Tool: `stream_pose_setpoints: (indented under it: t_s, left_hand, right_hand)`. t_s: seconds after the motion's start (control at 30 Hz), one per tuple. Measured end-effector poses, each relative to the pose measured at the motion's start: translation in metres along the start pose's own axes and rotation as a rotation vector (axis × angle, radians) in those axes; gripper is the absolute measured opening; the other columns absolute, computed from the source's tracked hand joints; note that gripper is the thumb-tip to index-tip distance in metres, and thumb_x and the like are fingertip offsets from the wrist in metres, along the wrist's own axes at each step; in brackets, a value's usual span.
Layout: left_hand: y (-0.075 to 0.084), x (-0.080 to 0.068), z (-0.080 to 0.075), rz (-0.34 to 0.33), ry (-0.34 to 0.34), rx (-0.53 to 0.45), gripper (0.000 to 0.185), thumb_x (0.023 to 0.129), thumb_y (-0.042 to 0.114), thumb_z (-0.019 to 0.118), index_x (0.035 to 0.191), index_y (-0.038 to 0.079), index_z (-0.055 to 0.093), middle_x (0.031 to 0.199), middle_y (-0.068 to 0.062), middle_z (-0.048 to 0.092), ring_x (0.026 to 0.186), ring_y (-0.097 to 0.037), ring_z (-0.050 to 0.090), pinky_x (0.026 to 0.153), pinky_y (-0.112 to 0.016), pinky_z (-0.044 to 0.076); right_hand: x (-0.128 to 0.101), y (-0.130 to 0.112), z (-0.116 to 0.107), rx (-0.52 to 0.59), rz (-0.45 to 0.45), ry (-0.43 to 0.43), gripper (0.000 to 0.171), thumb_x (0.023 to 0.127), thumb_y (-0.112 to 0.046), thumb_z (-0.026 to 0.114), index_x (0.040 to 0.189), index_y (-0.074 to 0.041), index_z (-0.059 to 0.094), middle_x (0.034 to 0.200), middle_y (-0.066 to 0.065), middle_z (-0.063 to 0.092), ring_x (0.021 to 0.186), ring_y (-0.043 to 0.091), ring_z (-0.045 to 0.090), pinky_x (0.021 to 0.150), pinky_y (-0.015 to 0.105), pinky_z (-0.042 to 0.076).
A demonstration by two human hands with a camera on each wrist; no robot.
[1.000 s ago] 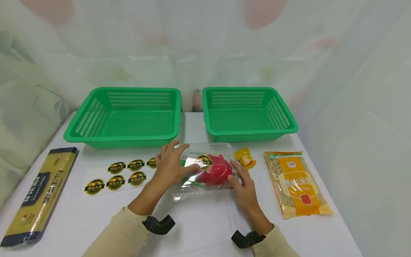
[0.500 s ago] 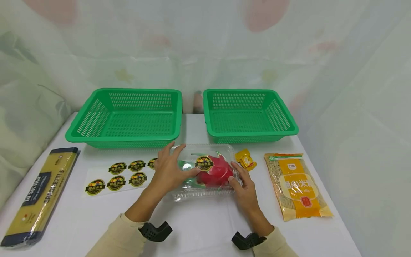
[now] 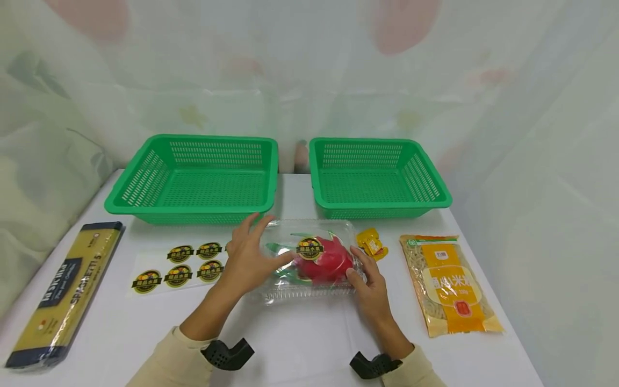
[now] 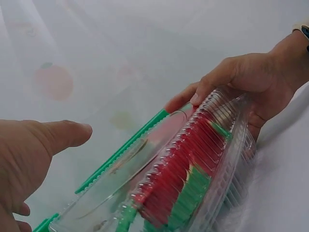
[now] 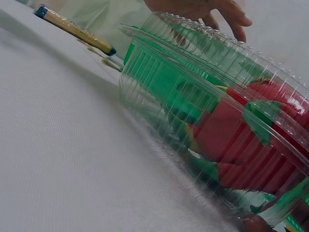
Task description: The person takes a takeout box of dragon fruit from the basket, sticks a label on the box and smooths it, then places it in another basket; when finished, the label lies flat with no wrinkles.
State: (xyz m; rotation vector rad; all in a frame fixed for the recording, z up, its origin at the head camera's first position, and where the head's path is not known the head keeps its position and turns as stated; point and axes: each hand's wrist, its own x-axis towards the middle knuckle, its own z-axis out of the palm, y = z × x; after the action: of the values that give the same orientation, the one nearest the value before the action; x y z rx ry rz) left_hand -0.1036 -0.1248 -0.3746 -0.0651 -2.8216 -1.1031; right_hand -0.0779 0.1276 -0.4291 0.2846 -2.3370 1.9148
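A clear plastic clamshell box [image 3: 295, 294] lies closed on the table in the head view. Inside it shows a red dragon fruit [image 3: 336, 262] with green-tipped scales. On its lid is a round black-and-gold sticker [image 3: 309, 249]. My right hand [image 3: 369, 285] grips the box's right end, thumb on the lid's edge; the left wrist view also has this hand [image 4: 251, 77] at the ridged side. At the box's left end, my left hand [image 3: 249, 263] is spread, its thumb pointing across the lid toward the sticker. In the left wrist view that thumb [image 4: 70, 134] stands apart from the lid.
Behind the box stand two green baskets, a left basket [image 3: 203, 210] and a right basket [image 3: 382, 205]. A sticker sheet [image 3: 157, 260] and a spaghetti pack [image 3: 67, 290] lie left. A small yellow packet [image 3: 371, 244] and a rice noodle bag [image 3: 450, 285] lie right.
My left hand has drawn a little left, its thumb moving away from the sticker. The right hand keeps its grip on the box. The head view has shifted slightly.
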Motion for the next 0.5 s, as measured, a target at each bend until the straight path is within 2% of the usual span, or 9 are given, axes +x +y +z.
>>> stream_pose_setpoints:
  t_s: [0.2,0.4,0.5]
  left_hand:
    - [0.001,-0.004,-0.011,-0.015,0.026,-0.078,0.088,0.074,0.044,0.082,0.147,0.018,0.041,0.154,-0.014,0.019,0.138,-0.041,0.014,0.097,-0.069,0.018]
    - [-0.002,-0.008,-0.021,0.008,0.068,-0.081,0.087,0.075,0.045,0.081,0.147,0.017,0.041,0.154,-0.014,0.019,0.138,-0.043,0.015,0.093,-0.072,0.023]
    - [-0.005,-0.008,-0.025,0.025,0.087,-0.088,0.087,0.076,0.044,0.08,0.148,0.016,0.04,0.154,-0.015,0.019,0.138,-0.042,0.016,0.094,-0.072,0.022]
  right_hand:
    - [0.0,-0.001,0.001,0.006,0.002,-0.001,0.045,0.094,0.0,0.054,0.139,0.003,0.048,0.141,0.019,0.045,0.133,0.032,0.034,0.104,0.054,0.029]
    - [-0.001,-0.002,0.001,-0.01,0.012,-0.001,0.045,0.095,0.0,0.054,0.139,0.003,0.048,0.142,0.019,0.044,0.134,0.033,0.034,0.105,0.054,0.028]
    - [0.001,0.017,0.0,-0.015,0.001,0.002,0.045,0.096,-0.006,0.055,0.141,-0.006,0.049,0.143,0.01,0.044,0.135,0.027,0.033,0.105,0.054,0.028]
